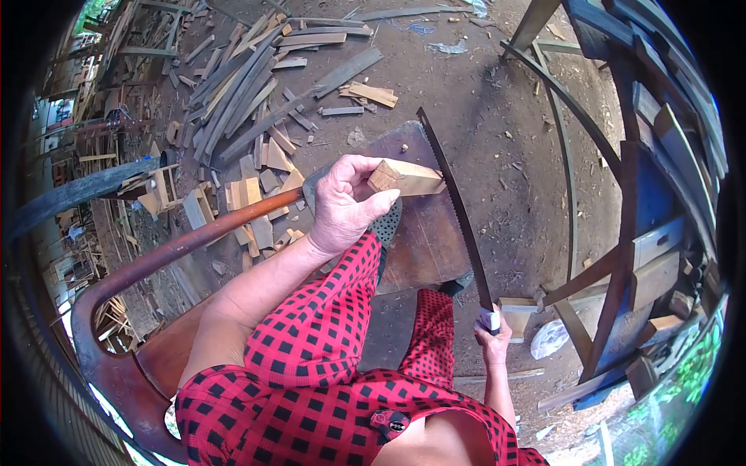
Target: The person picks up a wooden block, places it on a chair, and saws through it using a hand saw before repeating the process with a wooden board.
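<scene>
Centre frame: left hand has a wood block, fingers and thumb closed round its near end. Right hand, lower right of centre, fingers wrapped round the saw's white handle. Saw slants to upper centre, toothed edge at the block's far end. Brown board beneath. Wood offcuts, upper left.

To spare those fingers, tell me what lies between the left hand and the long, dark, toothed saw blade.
In the head view, a pale, squared wooden block, held in the left hand, its far end at the saw blade.
</scene>
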Available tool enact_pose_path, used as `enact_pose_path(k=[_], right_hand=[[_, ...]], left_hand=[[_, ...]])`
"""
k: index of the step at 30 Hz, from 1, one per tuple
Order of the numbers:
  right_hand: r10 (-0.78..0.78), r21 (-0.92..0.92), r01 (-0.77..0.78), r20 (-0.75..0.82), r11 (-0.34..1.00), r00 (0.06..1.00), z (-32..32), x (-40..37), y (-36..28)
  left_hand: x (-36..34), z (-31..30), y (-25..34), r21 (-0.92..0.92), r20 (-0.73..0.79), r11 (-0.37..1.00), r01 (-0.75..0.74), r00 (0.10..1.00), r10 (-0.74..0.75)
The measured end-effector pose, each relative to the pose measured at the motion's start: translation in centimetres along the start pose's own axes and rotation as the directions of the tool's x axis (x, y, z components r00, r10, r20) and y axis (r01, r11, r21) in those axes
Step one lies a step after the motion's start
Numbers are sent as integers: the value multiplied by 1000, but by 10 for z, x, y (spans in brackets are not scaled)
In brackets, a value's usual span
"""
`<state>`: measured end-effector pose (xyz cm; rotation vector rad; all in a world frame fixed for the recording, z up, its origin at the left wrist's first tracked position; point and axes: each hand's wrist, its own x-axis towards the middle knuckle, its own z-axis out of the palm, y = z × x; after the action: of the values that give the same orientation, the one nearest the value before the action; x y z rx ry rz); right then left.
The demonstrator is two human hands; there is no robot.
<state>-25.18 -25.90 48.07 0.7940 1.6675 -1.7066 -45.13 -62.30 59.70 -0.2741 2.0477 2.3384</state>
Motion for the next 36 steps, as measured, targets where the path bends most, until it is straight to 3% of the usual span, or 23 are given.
enact_pose_path(k=[7, 15, 17, 23, 36], right_hand=[[-39, -45, 40, 30, 998, 999, -2, 6, -11], [-33, -31, 35, 67, 999, 997, 5, 5, -26], [-139, -95, 146, 81, 985, 987, 4, 6, -25], [-171, -168, 185, 90, 968, 981, 2, 6, -29], [-128, -165, 140, 78, 976, 989, -4, 6, -25]], left_hand=[[4, -12, -11, 33, -107, 996, 83, 991, -79], [10, -24, -21, 74, -194, 995, 61, 980, -46], [11, -27, -22, 147, -235, 987, 71, 971, -35], [12, -31, -27, 244, -232, 968, 57, 973, 1], [10, -44, -24, 235, -161, 970, 61, 987, -23]])
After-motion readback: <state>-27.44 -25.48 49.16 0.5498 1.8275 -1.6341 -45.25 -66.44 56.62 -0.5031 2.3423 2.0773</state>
